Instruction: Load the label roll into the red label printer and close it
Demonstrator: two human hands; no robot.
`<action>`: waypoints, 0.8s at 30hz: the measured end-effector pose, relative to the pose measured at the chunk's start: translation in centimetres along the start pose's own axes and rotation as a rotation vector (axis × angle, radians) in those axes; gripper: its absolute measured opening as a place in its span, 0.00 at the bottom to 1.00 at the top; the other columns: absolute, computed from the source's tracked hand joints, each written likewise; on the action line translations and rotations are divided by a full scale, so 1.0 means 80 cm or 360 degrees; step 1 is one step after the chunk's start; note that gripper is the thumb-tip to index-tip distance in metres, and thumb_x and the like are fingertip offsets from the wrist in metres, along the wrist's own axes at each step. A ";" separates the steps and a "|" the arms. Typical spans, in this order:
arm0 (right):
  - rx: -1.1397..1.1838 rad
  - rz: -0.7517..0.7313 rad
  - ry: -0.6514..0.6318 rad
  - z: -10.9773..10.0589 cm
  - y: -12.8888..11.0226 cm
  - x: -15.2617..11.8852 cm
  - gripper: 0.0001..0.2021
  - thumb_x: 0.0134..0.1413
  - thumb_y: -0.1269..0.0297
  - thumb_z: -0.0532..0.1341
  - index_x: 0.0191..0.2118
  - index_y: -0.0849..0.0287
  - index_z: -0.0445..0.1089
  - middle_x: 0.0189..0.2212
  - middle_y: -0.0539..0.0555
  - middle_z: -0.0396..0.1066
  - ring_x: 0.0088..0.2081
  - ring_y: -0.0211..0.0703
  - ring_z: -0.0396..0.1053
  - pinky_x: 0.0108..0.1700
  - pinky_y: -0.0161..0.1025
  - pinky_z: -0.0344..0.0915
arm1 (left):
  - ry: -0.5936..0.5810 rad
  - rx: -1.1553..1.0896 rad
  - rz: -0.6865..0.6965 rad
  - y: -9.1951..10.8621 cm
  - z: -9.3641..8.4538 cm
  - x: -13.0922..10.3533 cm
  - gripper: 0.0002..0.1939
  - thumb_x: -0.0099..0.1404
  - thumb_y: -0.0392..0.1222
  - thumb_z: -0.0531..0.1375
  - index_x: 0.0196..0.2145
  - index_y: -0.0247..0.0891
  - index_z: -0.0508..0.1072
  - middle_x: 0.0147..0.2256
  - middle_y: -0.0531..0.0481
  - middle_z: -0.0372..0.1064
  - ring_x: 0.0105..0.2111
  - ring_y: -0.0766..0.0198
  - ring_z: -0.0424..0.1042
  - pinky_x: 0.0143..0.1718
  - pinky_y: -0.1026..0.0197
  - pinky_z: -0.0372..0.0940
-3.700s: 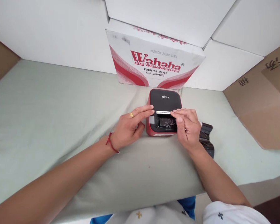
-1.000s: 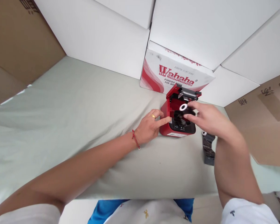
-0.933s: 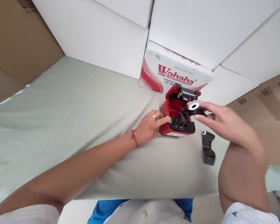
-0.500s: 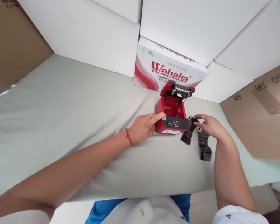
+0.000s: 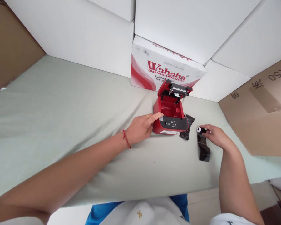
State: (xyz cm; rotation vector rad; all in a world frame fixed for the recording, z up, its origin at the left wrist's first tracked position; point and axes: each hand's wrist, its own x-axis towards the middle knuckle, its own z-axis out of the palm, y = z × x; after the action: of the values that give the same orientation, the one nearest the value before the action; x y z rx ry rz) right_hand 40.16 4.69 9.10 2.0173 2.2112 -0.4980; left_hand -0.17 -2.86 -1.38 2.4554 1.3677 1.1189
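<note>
A small red label printer stands with its black-edged lid raised, and its red inner bay shows no roll. My left hand is closed against the printer's left side, index finger lying along the front left corner. To the right, my right hand pinches a small black roll with a white core. A loose dark strip trails from that roll towards me on the cloth. Another dark strip with a roll lies beside the printer's right side, partly hidden by it.
A Wahaha water carton stands right behind the printer. White boxes line the back. Brown cartons flank the right and left. A pale green cloth covers the table, whose front edge is close to my body.
My right hand has left the dark roll beside the printer and moved right, taking hold of the other roll. My left hand stays on the printer. The view has shifted slightly.
</note>
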 end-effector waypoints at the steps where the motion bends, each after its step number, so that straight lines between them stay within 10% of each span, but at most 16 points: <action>1: -0.0003 -0.0003 0.0000 -0.001 -0.001 -0.003 0.24 0.52 0.60 0.62 0.54 0.54 0.84 0.50 0.59 0.84 0.46 0.55 0.79 0.54 0.48 0.73 | -0.0002 0.0001 -0.0005 0.000 0.000 0.000 0.36 0.70 0.28 0.51 0.73 0.45 0.58 0.44 0.49 0.81 0.36 0.59 0.79 0.36 0.60 0.68; 12: 0.0372 -0.0513 -0.0076 -0.099 -0.091 -0.078 0.24 0.62 0.41 0.68 0.57 0.47 0.84 0.35 0.54 0.78 0.30 0.46 0.67 0.34 0.44 0.67 | 0.0004 -0.0049 -0.0014 0.000 -0.001 0.001 0.36 0.70 0.28 0.52 0.74 0.46 0.60 0.42 0.51 0.80 0.36 0.59 0.78 0.37 0.61 0.68; 24: -0.0608 -0.0589 0.0209 -0.047 -0.269 -0.010 0.21 0.67 0.70 0.59 0.61 0.54 0.79 0.60 0.61 0.80 0.52 0.58 0.79 0.44 0.46 0.66 | 0.0034 -0.0020 0.0026 0.004 -0.003 0.005 0.33 0.71 0.28 0.50 0.71 0.44 0.62 0.41 0.50 0.79 0.33 0.60 0.77 0.34 0.61 0.65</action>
State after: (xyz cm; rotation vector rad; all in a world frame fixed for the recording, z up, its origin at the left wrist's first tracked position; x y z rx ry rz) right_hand 19.60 3.69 16.50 1.4984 2.5315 0.0373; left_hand 0.02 -2.84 -0.83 2.4577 1.3446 1.1571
